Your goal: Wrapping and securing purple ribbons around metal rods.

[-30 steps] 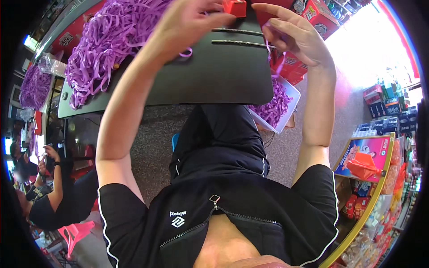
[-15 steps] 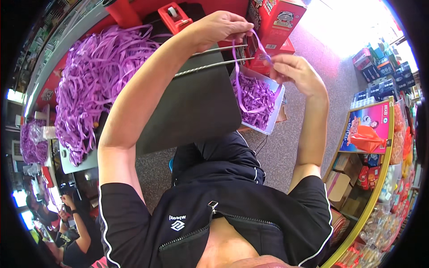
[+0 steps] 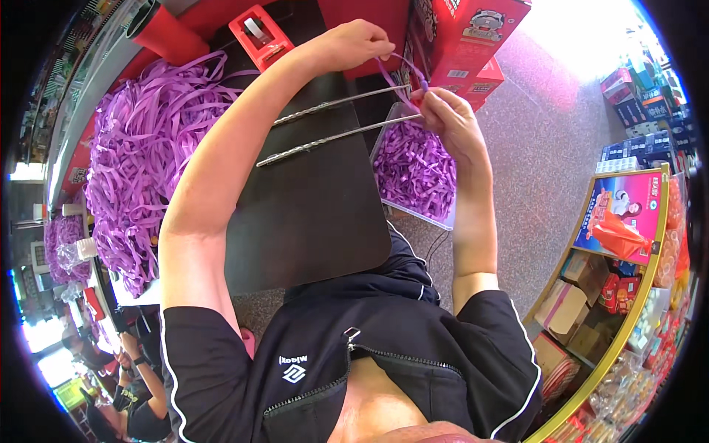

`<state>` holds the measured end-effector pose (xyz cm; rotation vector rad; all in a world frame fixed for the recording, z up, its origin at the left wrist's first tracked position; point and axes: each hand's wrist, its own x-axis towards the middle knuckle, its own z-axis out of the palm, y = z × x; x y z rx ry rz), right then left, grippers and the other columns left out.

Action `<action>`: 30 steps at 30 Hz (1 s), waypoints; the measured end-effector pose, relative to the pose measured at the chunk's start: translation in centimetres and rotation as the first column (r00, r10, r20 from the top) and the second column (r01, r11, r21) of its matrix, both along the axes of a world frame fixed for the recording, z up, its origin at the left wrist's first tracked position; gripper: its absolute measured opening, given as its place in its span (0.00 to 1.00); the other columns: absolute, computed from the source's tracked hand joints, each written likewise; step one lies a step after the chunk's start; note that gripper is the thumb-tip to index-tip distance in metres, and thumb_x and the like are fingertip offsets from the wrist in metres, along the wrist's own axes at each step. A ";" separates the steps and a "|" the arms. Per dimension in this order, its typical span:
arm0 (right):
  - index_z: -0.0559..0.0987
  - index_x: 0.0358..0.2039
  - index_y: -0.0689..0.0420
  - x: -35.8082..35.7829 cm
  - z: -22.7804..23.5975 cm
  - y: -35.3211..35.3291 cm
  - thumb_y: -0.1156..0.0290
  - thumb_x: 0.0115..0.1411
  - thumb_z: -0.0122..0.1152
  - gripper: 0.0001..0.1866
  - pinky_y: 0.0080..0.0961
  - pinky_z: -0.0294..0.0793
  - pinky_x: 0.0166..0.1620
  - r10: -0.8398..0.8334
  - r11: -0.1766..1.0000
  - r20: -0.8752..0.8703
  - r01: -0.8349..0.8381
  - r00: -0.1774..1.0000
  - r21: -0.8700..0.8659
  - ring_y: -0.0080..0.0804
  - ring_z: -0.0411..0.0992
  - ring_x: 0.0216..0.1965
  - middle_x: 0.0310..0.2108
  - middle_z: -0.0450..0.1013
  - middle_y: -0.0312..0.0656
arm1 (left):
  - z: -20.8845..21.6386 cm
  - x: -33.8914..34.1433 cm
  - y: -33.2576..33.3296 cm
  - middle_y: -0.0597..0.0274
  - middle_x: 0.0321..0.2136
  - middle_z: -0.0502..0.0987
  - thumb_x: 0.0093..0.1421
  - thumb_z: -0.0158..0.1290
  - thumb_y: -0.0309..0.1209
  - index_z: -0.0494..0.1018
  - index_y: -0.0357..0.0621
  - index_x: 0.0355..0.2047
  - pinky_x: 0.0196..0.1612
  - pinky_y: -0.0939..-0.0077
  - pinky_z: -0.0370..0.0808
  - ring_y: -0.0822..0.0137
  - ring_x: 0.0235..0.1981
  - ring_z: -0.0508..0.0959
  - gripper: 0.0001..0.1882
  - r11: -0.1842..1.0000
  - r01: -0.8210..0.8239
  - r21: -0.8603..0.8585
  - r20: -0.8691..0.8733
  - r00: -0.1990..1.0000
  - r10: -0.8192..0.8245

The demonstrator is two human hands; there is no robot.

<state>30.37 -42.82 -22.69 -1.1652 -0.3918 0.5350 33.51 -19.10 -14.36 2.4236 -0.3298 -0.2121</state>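
Head view: purple ribbon [image 3: 418,71] looped between left hand [image 3: 356,46] and right hand [image 3: 453,124], beside the far ends of two metal rods [image 3: 295,150] on the table [image 3: 310,221]. Pinched, apparently, in the fingers of both. Contact with rods hard to tell. Hold even tension, untwist strands flat, avoid snagging on rod ends.

Black short-sleeved top [image 3: 413,328], white piping [image 3: 165,362]

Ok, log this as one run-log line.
left hand: pinching purple ribbon; right hand: pinching same ribbon; metal rods: over dark tabletop; bin: purple strips
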 end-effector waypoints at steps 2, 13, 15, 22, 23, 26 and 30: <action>0.80 0.38 0.60 -0.1 -1.0 1.1 0.65 0.63 0.55 0.12 0.10 0.53 0.25 0.020 1.000 -0.012 -0.019 1.000 0.000 0.11 0.57 0.22 0.18 0.62 0.24 | 0.3 -1.6 0.0 0.54 0.30 0.77 0.59 0.49 0.35 0.75 0.35 0.39 0.41 0.74 0.71 0.64 0.36 0.77 0.15 0.998 -0.009 0.063 0.070 0.998 0.005; 0.81 0.37 0.60 -2.5 -1.6 4.0 0.67 0.58 0.62 0.11 0.12 0.63 0.28 -0.222 0.968 0.143 0.236 0.965 -0.089 0.13 0.65 0.23 0.21 0.71 0.29 | 0.1 -8.2 -2.3 0.58 0.32 0.79 0.56 0.55 0.30 0.77 0.37 0.39 0.42 0.76 0.73 0.68 0.35 0.78 0.12 0.965 -0.186 -0.183 0.211 0.952 0.223; 0.82 0.37 0.60 -2.9 -2.1 4.5 0.69 0.56 0.64 0.10 0.13 0.66 0.28 -0.363 0.896 0.270 0.414 0.892 -0.163 0.13 0.68 0.23 0.21 0.74 0.32 | -0.5 -8.2 -2.4 0.59 0.33 0.79 0.57 0.55 0.31 0.78 0.38 0.38 0.42 0.75 0.73 0.68 0.36 0.78 0.11 0.965 -0.178 -0.193 0.243 0.944 0.222; 0.81 0.37 0.59 -4.3 -1.6 5.4 0.69 0.55 0.66 0.10 0.13 0.68 0.26 -0.445 0.820 0.325 0.525 0.835 -0.226 0.14 0.72 0.23 0.19 0.76 0.35 | -1.1 -8.9 -2.3 0.59 0.37 0.78 0.57 0.56 0.32 0.78 0.40 0.37 0.44 0.74 0.72 0.65 0.39 0.78 0.11 0.967 -0.177 -0.182 0.234 0.948 0.218; 0.81 0.37 0.59 -4.4 -1.9 5.4 0.69 0.55 0.65 0.10 0.13 0.68 0.26 -0.455 0.823 0.321 0.530 0.830 -0.204 0.14 0.72 0.23 0.19 0.76 0.35 | -1.3 -8.8 -2.3 0.60 0.38 0.78 0.57 0.56 0.32 0.78 0.40 0.37 0.44 0.74 0.72 0.64 0.40 0.78 0.11 0.968 -0.168 -0.186 0.241 0.947 0.211; 0.80 0.40 0.62 -4.8 -2.3 5.6 0.70 0.58 0.61 0.12 0.12 0.70 0.30 -0.452 0.864 0.241 0.489 0.859 -0.122 0.15 0.73 0.26 0.25 0.78 0.37 | -1.7 -8.6 -2.3 0.60 0.40 0.77 0.57 0.56 0.34 0.79 0.40 0.36 0.45 0.74 0.71 0.65 0.41 0.77 0.11 0.961 -0.184 -0.208 0.257 0.938 0.235; 0.79 0.43 0.63 -5.3 -1.8 5.5 0.72 0.62 0.56 0.12 0.13 0.71 0.35 -0.430 0.883 0.168 0.452 0.887 -0.124 0.16 0.74 0.30 0.28 0.78 0.38 | -1.8 -8.6 -2.7 0.61 0.42 0.77 0.55 0.57 0.36 0.79 0.40 0.35 0.45 0.73 0.71 0.64 0.41 0.77 0.13 0.957 -0.238 -0.164 0.272 0.922 0.275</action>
